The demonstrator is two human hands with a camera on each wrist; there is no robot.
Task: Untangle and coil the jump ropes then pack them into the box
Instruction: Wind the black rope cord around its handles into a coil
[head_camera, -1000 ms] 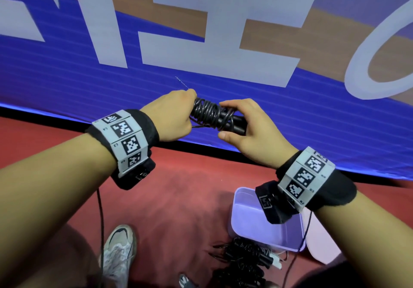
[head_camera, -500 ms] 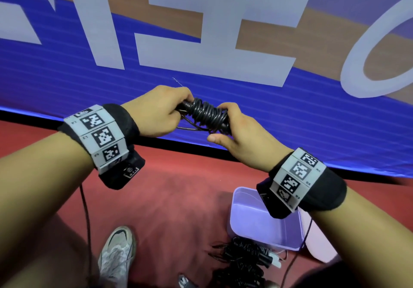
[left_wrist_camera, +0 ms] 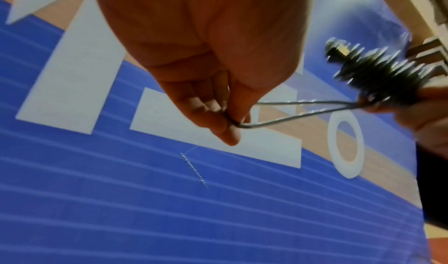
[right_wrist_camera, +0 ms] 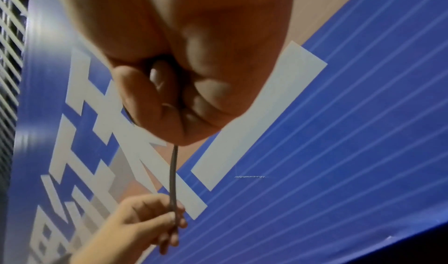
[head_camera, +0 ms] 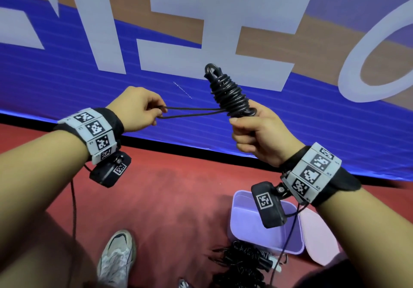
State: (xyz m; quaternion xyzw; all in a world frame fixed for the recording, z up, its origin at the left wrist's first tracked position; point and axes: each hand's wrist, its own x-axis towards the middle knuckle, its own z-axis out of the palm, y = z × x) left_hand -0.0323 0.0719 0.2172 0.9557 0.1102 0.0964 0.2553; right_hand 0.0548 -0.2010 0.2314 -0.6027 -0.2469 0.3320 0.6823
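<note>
A black jump rope (head_camera: 230, 93), wound tightly around its handles, stands nearly upright in front of me. My right hand (head_camera: 254, 131) grips the bundle's lower end; the bundle is blurred in the left wrist view (left_wrist_camera: 378, 76). A doubled loop of cord (head_camera: 192, 112) runs leftward from the bundle, and my left hand (head_camera: 143, 113) pinches its end between thumb and fingers (left_wrist_camera: 230, 126). In the right wrist view the cord (right_wrist_camera: 173, 174) stretches from my fist down to the left hand (right_wrist_camera: 155, 220). An open lilac box (head_camera: 263, 227) sits on the floor below my right wrist.
A pile of tangled black jump ropes (head_camera: 243, 263) lies on the red floor in front of the box. The box lid (head_camera: 319, 238) lies right of it. My shoe (head_camera: 117, 256) is at bottom left. A blue banner wall (head_camera: 67, 75) stands ahead.
The hands have moved apart. My right hand tipped the bundle from lying sideways to upright, and my left hand drew a loop of cord out to the left.
</note>
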